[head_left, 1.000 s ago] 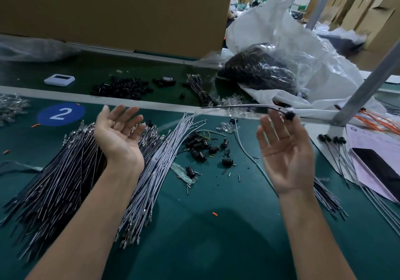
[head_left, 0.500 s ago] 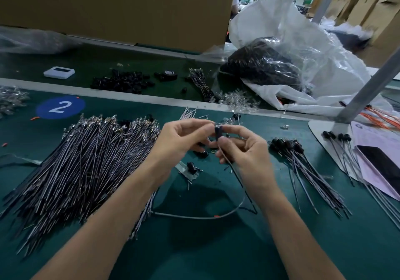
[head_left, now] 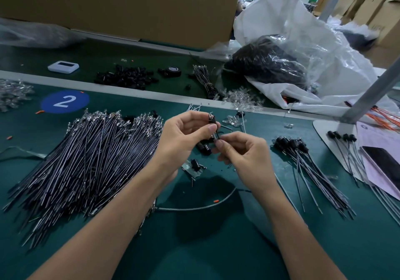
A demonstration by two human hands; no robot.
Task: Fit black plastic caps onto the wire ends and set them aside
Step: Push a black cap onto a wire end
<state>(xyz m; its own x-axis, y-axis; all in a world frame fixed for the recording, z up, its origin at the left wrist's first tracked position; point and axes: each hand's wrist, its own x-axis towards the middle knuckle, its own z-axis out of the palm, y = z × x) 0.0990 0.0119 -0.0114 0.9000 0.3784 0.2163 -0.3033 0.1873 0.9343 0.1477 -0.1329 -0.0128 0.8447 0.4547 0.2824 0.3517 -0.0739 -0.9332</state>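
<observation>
L hand pinches a black cap betw. thumb & forefinger, held up over the bench mid-frame; R hand pinches the wire just under the cap, its tail seemingly looping down across the bench. Cap looks light, hard & tiny, prob. slippery, so grip its sides; wire is thin & springy, likely to buckle, so hold it close to the tip, as the R fingers do. Only readable mark: white "2" on a blue round sticker; papers at far right too small to read.
</observation>
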